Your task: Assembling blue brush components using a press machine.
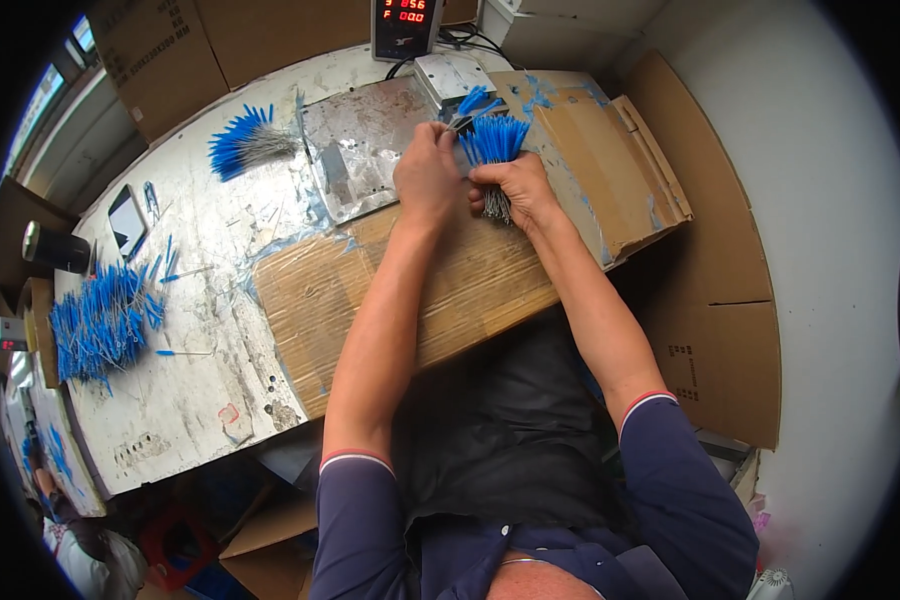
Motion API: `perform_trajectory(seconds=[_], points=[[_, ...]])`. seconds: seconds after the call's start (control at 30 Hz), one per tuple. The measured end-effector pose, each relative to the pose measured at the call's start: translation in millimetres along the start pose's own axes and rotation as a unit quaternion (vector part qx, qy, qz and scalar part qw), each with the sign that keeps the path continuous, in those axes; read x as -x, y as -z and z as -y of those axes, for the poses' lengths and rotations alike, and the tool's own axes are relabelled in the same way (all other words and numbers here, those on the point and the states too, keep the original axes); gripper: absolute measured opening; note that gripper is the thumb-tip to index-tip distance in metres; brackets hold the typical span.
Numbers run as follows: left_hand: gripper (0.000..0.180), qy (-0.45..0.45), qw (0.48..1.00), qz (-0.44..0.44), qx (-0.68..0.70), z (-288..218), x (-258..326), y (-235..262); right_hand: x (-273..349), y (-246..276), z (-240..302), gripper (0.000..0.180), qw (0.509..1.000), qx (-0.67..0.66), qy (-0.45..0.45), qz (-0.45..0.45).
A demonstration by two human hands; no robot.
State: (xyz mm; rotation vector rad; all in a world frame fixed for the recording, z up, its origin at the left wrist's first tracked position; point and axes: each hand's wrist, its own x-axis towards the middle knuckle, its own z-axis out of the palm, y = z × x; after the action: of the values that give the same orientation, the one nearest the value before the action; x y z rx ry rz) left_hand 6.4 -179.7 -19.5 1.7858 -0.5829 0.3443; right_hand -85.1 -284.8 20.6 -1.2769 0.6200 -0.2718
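Observation:
My right hand [518,190] grips a bundle of thin grey wires with blue tips [495,140], blue ends pointing away from me and grey tails hanging below the fist. My left hand [427,172] is closed just left of it, pinching a few blue-tipped wires [473,103] near a small dark tool or clip [460,122]; what exactly it holds is partly hidden. Both hands work over a worn metal plate [360,150] and a sheet of cardboard [470,285] on the bench.
Another bundle of blue-tipped wires [245,142] lies at the far left of the plate. A loose heap of them [100,320] covers the bench's left end, beside a phone [127,220] and a dark cylinder [55,248]. A red-digit meter [404,22] stands at the back; cardboard [710,300] lines the right.

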Motion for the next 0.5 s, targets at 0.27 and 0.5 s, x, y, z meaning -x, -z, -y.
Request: perform_trajectory(seconds=[0.27,0.5], points=[[0.010,0.030,0.997,0.019,0.064,-8,0,5,13,-5,-3,0.011,0.998,-0.054,0.016,0.015],[0.010,0.072,0.995,-0.044,0.044,3,-5,2,-2,5,-4,0.006,0.995,-0.055,0.023,-0.085]])
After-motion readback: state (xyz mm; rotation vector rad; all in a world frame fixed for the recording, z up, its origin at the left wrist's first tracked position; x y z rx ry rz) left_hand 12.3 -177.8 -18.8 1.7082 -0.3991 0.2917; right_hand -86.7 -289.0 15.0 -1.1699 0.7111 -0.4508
